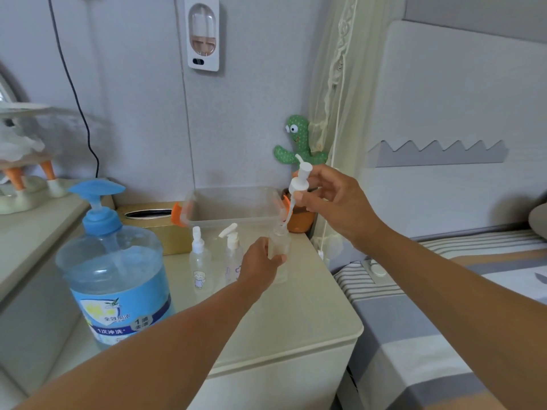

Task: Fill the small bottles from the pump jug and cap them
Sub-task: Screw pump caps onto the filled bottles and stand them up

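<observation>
My left hand (260, 266) grips a small frosted bottle (279, 247) standing on the bedside cabinet (296, 315). My right hand (328, 196) pinches a white pump cap (300, 180) above it; the cap's dip tube runs down to the bottle's open neck. Two more small clear bottles stand to the left: one with a white cap and a cartoon sticker (199, 261), one with a flip-top lid open (232, 255). The big blue pump jug (114, 270), part full of blue liquid, stands at the left front.
A clear plastic box with orange clips (233, 207) and a gold tissue box (154, 223) sit behind the bottles. A green cactus toy (297, 140) in an orange pot stands in the corner. A bed with striped bedding (444, 291) lies to the right.
</observation>
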Tool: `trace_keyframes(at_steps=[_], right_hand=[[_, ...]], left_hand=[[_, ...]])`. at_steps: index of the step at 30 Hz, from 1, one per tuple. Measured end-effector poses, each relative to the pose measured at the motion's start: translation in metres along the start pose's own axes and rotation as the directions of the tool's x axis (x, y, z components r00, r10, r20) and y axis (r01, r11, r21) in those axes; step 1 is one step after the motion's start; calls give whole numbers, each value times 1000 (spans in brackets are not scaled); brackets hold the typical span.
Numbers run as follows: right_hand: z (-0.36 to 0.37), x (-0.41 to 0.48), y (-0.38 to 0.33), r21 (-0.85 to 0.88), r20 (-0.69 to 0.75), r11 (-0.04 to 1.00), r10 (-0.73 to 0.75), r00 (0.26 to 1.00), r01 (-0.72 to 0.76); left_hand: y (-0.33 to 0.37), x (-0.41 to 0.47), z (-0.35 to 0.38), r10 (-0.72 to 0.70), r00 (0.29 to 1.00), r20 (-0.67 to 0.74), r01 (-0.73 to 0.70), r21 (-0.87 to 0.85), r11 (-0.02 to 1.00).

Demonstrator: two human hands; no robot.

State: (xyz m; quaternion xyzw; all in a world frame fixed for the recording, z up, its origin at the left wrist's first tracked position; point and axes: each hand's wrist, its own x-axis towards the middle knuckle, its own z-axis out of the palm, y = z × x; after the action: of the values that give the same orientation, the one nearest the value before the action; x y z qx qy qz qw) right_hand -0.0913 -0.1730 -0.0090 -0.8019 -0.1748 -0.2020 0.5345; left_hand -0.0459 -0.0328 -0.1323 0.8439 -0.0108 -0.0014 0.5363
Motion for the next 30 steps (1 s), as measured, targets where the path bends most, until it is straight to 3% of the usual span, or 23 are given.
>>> trace_keyframes(at_steps=[8, 18, 30], right_hand=[[5, -17, 18, -134, 88, 991, 19, 996, -7], [21, -37, 33, -292, 221, 956, 46, 974, 21], [24, -49, 36, -258, 235, 965, 23, 972, 40]], left_hand=[[-16, -29, -9, 143, 986, 88, -141, -26, 990], [-30, -54, -20, 255, 962, 102, -251, -47, 967], [-35, -67, -16, 297, 953, 54, -293, -59, 954]])
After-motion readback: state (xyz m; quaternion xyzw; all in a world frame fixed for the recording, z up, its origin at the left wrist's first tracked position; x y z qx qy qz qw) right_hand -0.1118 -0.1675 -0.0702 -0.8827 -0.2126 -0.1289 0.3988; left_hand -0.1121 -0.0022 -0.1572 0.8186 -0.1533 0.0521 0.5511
